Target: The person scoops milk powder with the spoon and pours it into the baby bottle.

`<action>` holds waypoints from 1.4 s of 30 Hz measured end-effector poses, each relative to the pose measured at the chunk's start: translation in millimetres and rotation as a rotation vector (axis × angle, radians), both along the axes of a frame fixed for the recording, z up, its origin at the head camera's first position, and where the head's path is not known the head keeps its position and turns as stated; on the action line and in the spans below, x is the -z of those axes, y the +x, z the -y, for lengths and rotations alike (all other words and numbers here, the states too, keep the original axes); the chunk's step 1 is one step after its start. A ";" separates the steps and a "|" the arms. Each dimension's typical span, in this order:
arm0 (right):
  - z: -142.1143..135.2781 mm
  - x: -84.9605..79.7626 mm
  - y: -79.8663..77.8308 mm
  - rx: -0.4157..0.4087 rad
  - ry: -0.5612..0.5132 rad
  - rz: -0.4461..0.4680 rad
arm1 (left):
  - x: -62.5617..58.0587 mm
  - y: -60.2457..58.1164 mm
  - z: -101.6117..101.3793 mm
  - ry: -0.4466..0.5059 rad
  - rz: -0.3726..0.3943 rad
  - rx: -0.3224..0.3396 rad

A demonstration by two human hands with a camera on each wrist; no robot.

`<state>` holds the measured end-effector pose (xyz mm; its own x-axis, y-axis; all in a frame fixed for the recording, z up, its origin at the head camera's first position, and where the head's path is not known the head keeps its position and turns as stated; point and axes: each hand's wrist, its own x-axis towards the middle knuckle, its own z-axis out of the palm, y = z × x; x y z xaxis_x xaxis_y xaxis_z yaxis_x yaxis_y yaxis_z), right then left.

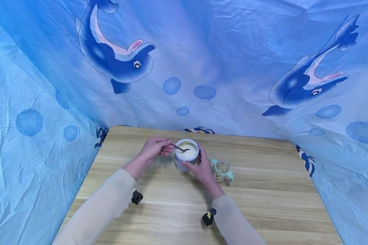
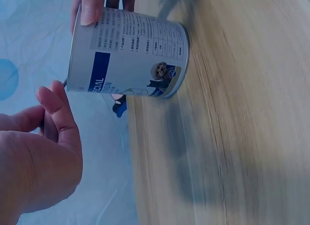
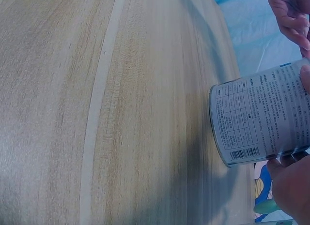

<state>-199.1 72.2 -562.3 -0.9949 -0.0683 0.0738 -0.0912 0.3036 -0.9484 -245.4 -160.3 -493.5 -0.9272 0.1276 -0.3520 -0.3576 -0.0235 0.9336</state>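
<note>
My left hand (image 1: 155, 148) pinches the handle of a dark metal spoon (image 1: 178, 147), whose bowl end lies in pale powder (image 1: 189, 155) inside an open can (image 1: 180, 166). The can is upright; its label, with small print and a picture of a dog, shows in the left wrist view on the can's side (image 2: 126, 60). Fingers and thumb of my right hand (image 1: 204, 169) grip the can from the right. In the right wrist view the print and a barcode on the can (image 3: 261, 118) are visible, but the spoon is hardly seen there.
A small clear cup (image 1: 222, 167) with mint-green handles stands on the wooden table (image 1: 263, 190), just right of my right hand. Blue sheeting (image 1: 239, 68) printed with dolphins hangs behind the table and at both sides.
</note>
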 end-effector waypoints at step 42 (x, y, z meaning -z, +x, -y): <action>-0.3 0.3 -1.1 -0.004 -0.014 0.005 | -8.0 0.4 1.2 0.176 0.196 -0.186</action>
